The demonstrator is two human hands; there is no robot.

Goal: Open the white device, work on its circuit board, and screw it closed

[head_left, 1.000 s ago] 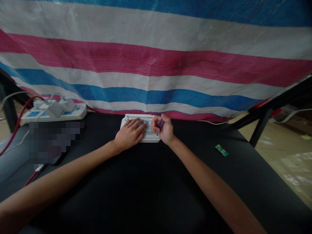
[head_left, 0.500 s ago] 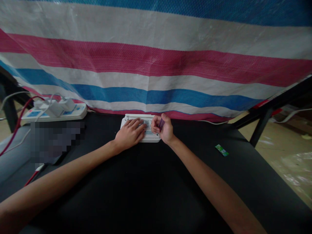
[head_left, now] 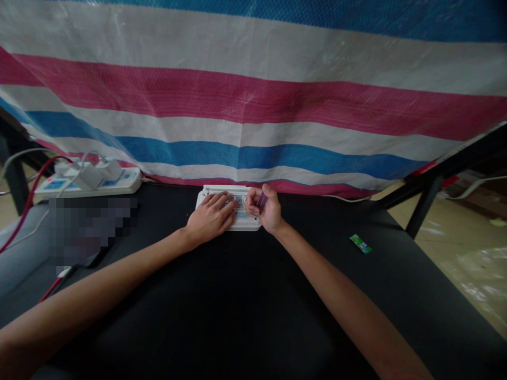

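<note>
A small white device with rows of keys (head_left: 242, 222) lies at the far side of the black table (head_left: 245, 316), against the striped tarp. My left hand (head_left: 209, 217) rests flat on its left half, fingers spread over the keys. My right hand (head_left: 266, 212) is curled over its right end and pinches a small purple tool (head_left: 261, 199), tip pointing down at the device. The middle of the device shows between the two hands.
A white power strip (head_left: 89, 182) with plugged adapters and a red cable (head_left: 29, 198) sits at the far left. A small green packet (head_left: 360, 244) lies to the right. The striped tarp (head_left: 253, 105) hangs behind; black table legs (head_left: 425, 203) stand right.
</note>
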